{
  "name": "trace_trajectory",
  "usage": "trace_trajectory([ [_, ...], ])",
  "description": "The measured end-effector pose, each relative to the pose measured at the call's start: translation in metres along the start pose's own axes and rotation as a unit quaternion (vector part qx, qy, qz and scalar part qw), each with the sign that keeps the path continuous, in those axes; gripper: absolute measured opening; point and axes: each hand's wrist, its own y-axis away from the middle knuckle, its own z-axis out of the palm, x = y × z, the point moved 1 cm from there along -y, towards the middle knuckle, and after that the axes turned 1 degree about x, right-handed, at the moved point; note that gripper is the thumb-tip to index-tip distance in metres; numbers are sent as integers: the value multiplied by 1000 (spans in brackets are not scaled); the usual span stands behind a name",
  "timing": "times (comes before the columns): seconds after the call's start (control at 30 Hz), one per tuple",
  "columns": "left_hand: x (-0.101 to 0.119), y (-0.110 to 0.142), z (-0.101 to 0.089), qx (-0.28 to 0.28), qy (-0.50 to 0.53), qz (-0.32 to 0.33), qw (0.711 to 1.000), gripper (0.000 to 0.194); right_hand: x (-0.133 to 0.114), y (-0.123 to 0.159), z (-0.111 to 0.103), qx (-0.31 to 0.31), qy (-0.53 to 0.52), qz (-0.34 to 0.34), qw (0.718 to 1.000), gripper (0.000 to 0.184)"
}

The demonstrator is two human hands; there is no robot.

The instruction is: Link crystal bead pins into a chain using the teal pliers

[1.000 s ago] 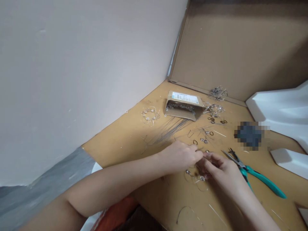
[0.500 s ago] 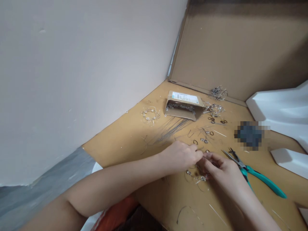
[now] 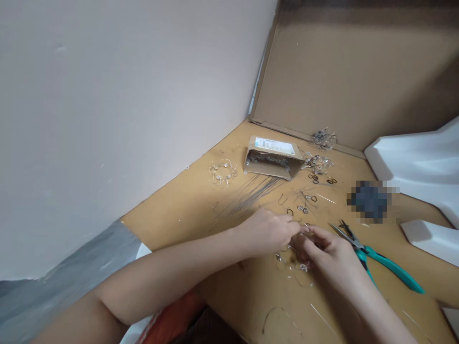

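Observation:
My left hand (image 3: 268,231) and my right hand (image 3: 328,253) meet over the brown cardboard work surface (image 3: 201,210), fingertips pinched together on a thin wire piece with clear beads (image 3: 292,263) that hangs below them. Both hands are closed in a pinch on it. Teal-handled pliers (image 3: 380,260) lie on the surface just right of my right hand. Small dark rings (image 3: 291,211) and short wire bits lie just beyond my fingers.
A small open cardboard box (image 3: 272,156) lies farther back with a bundle of straight wires (image 3: 251,193) before it. A beaded wire ring (image 3: 223,172) rests to its left. Piles of beaded wire (image 3: 322,139) sit near the cardboard back wall. White foam pieces (image 3: 419,167) stand right.
Almost nothing has changed: both hands stay pinched together on the wire piece, with only slight finger movement and a small shift of the view.

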Motion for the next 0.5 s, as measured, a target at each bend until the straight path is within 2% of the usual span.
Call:
trace_trajectory([
  [0.1, -7, -4, 0, 16, 128, -83, 988, 12, -1, 0, 0, -12, 1, 6, 1000, 32],
  [0.23, -18, -5, 3, -4, 334, -178, 926, 11, -4, 1, -2, 5, 38, 21, 999, 31],
  [0.3, -22, -5, 4, -15, 405, -188, 894, 12, -6, 2, -2, 21, 66, 30, 997, 29],
  [0.4, -24, -4, 3, -21, 465, -195, 863, 8, -9, 3, -3, 39, 97, 38, 994, 29],
  [0.5, -23, -5, 1, -51, 526, -225, 819, 5, -9, 4, -2, 53, 127, 41, 990, 30],
])
